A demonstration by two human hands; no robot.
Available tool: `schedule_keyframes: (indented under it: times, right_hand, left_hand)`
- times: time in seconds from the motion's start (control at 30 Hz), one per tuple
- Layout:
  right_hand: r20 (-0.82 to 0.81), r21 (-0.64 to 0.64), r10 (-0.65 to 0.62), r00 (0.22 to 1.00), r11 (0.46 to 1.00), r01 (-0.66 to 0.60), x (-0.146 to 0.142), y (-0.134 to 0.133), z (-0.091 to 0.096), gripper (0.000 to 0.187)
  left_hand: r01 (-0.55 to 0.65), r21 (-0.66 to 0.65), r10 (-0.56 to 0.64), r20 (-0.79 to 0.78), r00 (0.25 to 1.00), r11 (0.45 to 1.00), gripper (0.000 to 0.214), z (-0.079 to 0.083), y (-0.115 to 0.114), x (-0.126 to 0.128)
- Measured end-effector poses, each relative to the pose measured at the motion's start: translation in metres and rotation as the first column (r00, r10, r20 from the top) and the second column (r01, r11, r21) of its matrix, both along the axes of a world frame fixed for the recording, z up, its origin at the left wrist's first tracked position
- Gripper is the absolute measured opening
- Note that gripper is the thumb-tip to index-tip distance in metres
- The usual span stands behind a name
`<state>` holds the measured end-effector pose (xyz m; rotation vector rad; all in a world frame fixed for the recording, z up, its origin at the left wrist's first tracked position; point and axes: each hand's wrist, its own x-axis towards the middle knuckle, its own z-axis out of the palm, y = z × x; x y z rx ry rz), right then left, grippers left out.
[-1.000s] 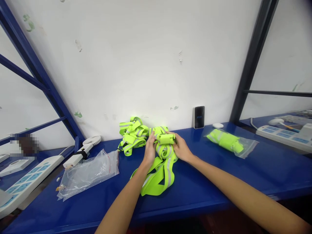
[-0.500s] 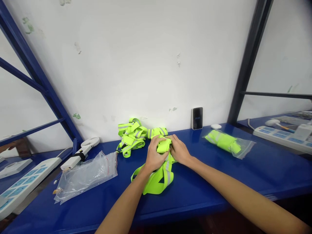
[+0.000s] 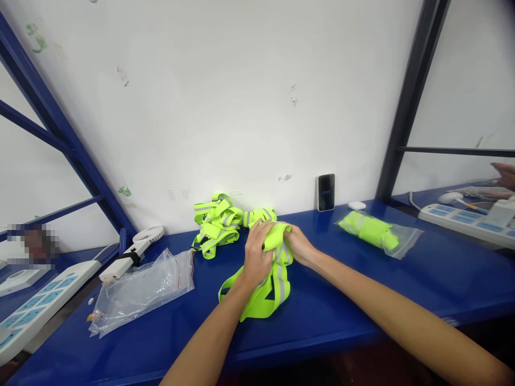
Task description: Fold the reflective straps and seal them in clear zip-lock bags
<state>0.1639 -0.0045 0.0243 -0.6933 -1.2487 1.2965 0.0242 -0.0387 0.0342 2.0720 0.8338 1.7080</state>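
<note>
A neon-yellow reflective strap (image 3: 277, 273) with grey stripes is bunched between both hands at the middle of the blue table. My left hand (image 3: 258, 254) grips the bundle from the left, fingers curled over its top. On the other side, my right hand (image 3: 300, 245) pinches the bundle's upper right edge; its fingertips are partly hidden. The strap's loose loops hang down onto the table below my hands. Just behind lie a tangled pile of the same straps (image 3: 217, 225) and a rolled strap (image 3: 259, 216), both against the wall.
Clear plastic bags (image 3: 140, 289) lie at left beside a white handheld fan (image 3: 148, 235). A bagged neon strap (image 3: 368, 230) is at right. A phone-like device (image 3: 325, 193) leans on the wall near a white case (image 3: 357, 206). Power strips (image 3: 44, 300) flank both sides. Another person's hand (image 3: 504, 174) shows far right.
The bundle's top has been opened out from a compact roll into a raised fold. My right hand has shifted slightly right and lower. A person's hand has appeared at far right.
</note>
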Motion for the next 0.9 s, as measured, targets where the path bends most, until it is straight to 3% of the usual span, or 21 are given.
schedule_keyframes:
  times: [0.13,0.23,0.33,0.43,0.5,0.57,0.63,0.7,0.8,0.9]
  right_hand:
    - [-0.049,-0.136,0.077,0.996,0.987,-0.083,0.000,-0.006,0.009,0.030]
    - [-0.094,-0.131,0.117,0.989,0.983,-0.128,-0.005,-0.012,0.011,0.040]
    - [-0.123,-0.098,0.094,0.988,0.989,-0.106,-0.010,-0.017,0.012,0.048]
    - [-0.204,-0.114,0.074,0.976,0.988,-0.099,-0.012,-0.021,0.018,0.049]
    - [-0.292,-0.156,0.073,0.954,0.980,-0.123,-0.012,-0.023,0.021,0.047]
    - [-0.371,-0.195,0.082,0.925,0.967,-0.163,-0.012,-0.024,0.023,0.047]
    - [-0.420,-0.233,0.084,0.904,0.952,-0.197,-0.012,-0.023,0.021,0.045]
    - [-0.443,-0.264,0.089,0.892,0.938,-0.226,-0.012,-0.021,0.019,0.042]
    - [-0.431,-0.297,0.210,0.877,0.885,-0.358,-0.008,-0.018,0.019,0.033]
    - [-0.373,-0.314,0.364,0.853,0.816,-0.486,-0.001,-0.017,0.023,0.028]
  left_hand:
    - [-0.009,-0.238,0.086,0.314,0.946,0.971,0.029,0.006,0.004,0.001]
    - [0.048,-0.342,0.125,0.464,0.877,0.939,0.028,0.015,0.006,-0.001]
    - [0.048,-0.335,0.133,0.494,0.859,0.941,0.031,0.019,0.005,0.000]
    - [0.015,-0.324,0.136,0.440,0.887,0.946,0.035,0.016,0.004,0.004]
    - [-0.047,-0.239,0.130,0.344,0.930,0.970,0.037,0.011,0.004,0.005]
    - [-0.127,-0.030,0.130,0.173,0.976,0.991,0.039,0.005,0.005,0.005]
    - [-0.166,0.222,0.173,-0.017,0.985,0.961,0.044,0.001,0.006,0.003]
    - [-0.160,0.392,0.238,-0.159,0.958,0.906,0.049,-0.002,0.005,0.000]
    - [-0.133,0.497,0.301,-0.277,0.912,0.858,0.051,-0.002,0.002,-0.001]
    - [-0.086,0.521,0.296,-0.335,0.894,0.849,0.055,-0.001,-0.001,0.000]
